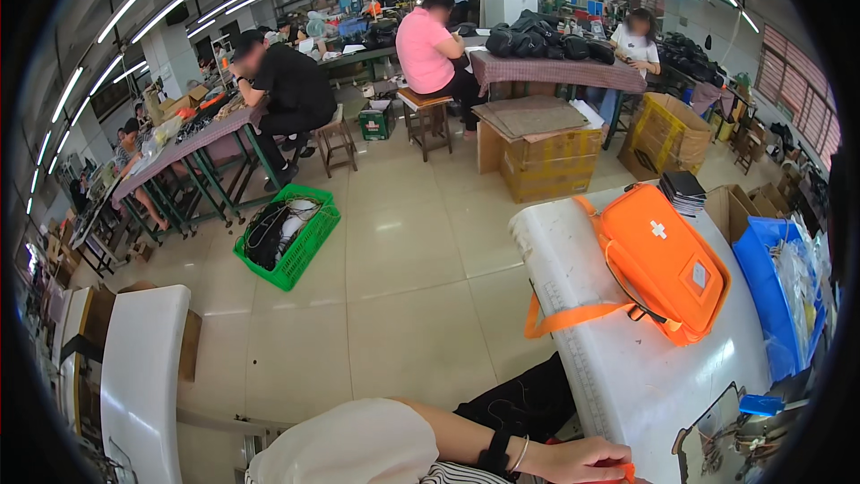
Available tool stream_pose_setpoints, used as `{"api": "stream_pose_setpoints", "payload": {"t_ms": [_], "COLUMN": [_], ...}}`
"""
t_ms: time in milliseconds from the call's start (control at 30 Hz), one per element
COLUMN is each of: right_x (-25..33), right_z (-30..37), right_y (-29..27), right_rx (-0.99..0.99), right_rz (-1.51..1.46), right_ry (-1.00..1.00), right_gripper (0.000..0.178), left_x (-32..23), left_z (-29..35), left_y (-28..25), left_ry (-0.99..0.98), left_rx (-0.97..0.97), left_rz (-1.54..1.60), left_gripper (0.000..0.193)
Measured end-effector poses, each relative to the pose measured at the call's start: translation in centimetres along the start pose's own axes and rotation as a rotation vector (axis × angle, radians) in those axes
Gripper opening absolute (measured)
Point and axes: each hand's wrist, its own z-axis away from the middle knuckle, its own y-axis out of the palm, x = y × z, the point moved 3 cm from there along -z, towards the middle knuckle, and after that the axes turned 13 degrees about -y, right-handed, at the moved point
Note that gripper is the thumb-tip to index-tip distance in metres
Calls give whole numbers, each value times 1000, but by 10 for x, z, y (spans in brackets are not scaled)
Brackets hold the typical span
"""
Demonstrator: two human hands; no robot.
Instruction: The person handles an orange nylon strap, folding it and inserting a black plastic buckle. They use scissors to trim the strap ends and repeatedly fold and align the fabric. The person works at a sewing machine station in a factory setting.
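My left hand (587, 461) is at the lower edge, wearing a dark watch and a bangle, by the edge of the white work table (618, 367). Its fingers are closed on an orange piece (627, 473), mostly cut off by the frame; I cannot make out its full shape. My right hand is out of view. Further up the table lies an orange bag (658, 251) with a white cross and a zip. Its orange strap (573, 318) hangs over the table's left edge.
A blue bin (766, 278) of plastic-wrapped items stands right of the bag, near a stack of dark pieces (683, 190). Machine parts (721, 435) sit at lower right. A green crate (300, 246) stands on the floor. Cardboard boxes (551, 166) and several seated people are farther back.
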Motion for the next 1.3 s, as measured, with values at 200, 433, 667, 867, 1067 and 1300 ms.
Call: {"api": "stream_pose_setpoints", "payload": {"t_ms": [200, 433, 667, 867, 1067, 1300], "right_x": [-19, 6, 14, 14, 12, 11], "right_z": [11, -7, -23, -16, -15, -16], "right_y": [-4, 7, -9, -11, -2, 1], "right_rx": [3, -88, 157, 158, 154, 142], "right_rz": [-231, -269, 148, 351, 395, 401], "right_ry": [192, 284, 77, -75, -149, -144], "right_gripper": [12, 14, 40, 36, 37, 35], "left_x": [28, 36, 17, 15, 15, 14], "left_z": [-2, -9, -1, -9, -10, -7], "left_y": [2, 1, -12, -6, -4, -6], "left_ry": [22, -322, -340, -315, -269, -280], "left_rx": [45, 197, -159, -121, -103, -89], "left_rz": [-15, 168, 193, 130, 104, 131], "left_gripper": [24, 27, 28, 30, 35, 36]}}
